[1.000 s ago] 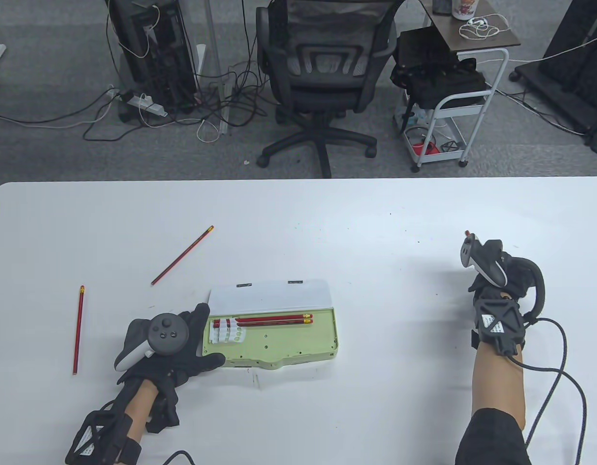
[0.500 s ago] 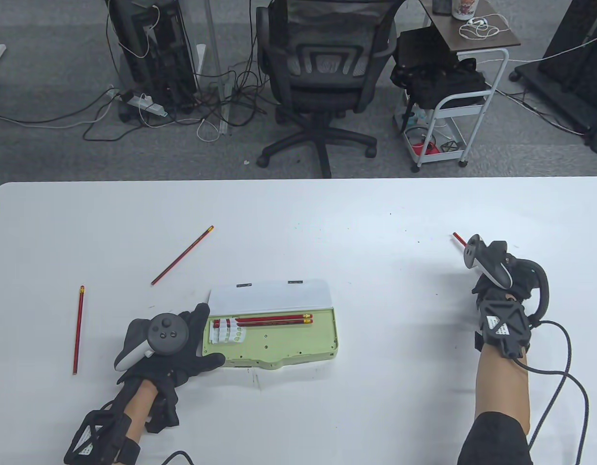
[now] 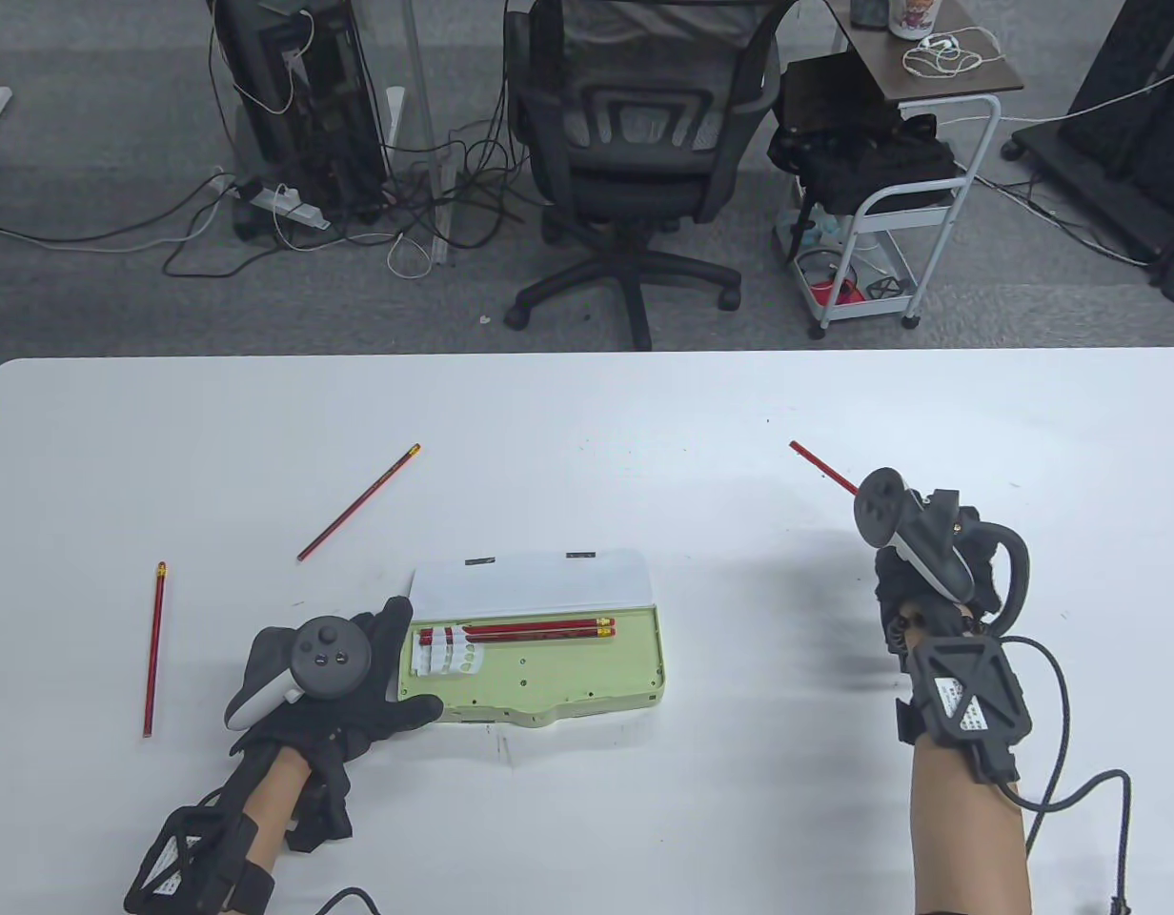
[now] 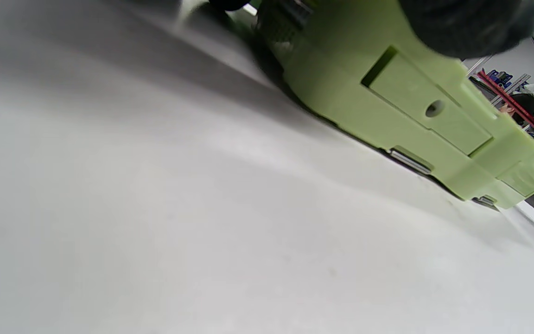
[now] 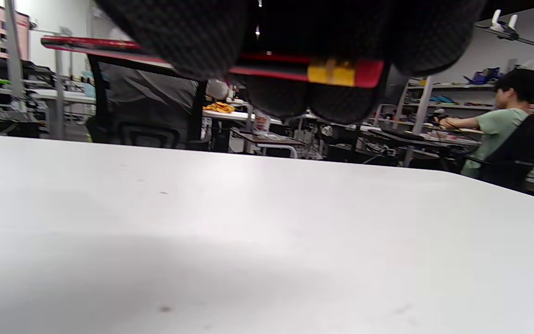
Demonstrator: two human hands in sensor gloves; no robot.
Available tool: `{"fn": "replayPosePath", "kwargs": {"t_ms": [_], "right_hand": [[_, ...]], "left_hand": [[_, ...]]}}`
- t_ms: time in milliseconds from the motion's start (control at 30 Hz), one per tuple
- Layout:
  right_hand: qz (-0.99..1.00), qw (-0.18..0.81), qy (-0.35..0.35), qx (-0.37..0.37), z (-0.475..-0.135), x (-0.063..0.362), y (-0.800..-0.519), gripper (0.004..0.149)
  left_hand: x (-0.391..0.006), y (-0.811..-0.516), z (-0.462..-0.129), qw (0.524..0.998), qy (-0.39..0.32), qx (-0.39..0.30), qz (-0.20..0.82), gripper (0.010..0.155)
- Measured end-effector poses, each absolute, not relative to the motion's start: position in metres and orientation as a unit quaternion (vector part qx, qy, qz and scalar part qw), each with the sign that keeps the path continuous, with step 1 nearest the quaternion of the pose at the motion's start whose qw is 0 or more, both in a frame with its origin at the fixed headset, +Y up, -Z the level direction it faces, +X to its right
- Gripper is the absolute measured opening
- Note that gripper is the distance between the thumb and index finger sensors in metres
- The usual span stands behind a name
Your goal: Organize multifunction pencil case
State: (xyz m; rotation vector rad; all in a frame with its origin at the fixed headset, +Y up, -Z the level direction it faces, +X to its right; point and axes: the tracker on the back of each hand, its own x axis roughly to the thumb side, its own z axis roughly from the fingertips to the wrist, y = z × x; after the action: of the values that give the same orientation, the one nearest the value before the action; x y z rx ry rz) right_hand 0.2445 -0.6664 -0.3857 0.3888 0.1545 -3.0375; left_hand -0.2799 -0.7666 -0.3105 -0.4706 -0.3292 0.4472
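My left hand [image 3: 330, 681] is lying flat with fingers spread, bracing the left end of the open green pencil case [image 3: 549, 672] (two red pencils already lying inside) on the white table [image 3: 644, 429]. My right hand [image 3: 930, 572], well apart to the right and raised off the table, is curling its fingers [image 5: 193, 41] round a red pencil [image 3: 823, 468] pointing up-left.

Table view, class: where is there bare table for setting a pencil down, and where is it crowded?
Free: the white table between the green pencil case and the right hand; also the far strip along the table's back edge. Crowded: the left side, where two loose pencils lie beyond the left hand, which rests at the case's end.
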Motion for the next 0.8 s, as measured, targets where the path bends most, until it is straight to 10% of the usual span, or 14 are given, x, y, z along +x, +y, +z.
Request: {"fn": "replayPosePath", "kwargs": {"t_ms": [800], "right_hand": [[-0.987, 0.048, 0.086, -0.126, -0.302, 0.066, -0.678, 0.041]], "left_hand": [[-0.278, -0.766, -0.311, 0.936, -0.162, -0.236, 0.206, 0.112]]}}
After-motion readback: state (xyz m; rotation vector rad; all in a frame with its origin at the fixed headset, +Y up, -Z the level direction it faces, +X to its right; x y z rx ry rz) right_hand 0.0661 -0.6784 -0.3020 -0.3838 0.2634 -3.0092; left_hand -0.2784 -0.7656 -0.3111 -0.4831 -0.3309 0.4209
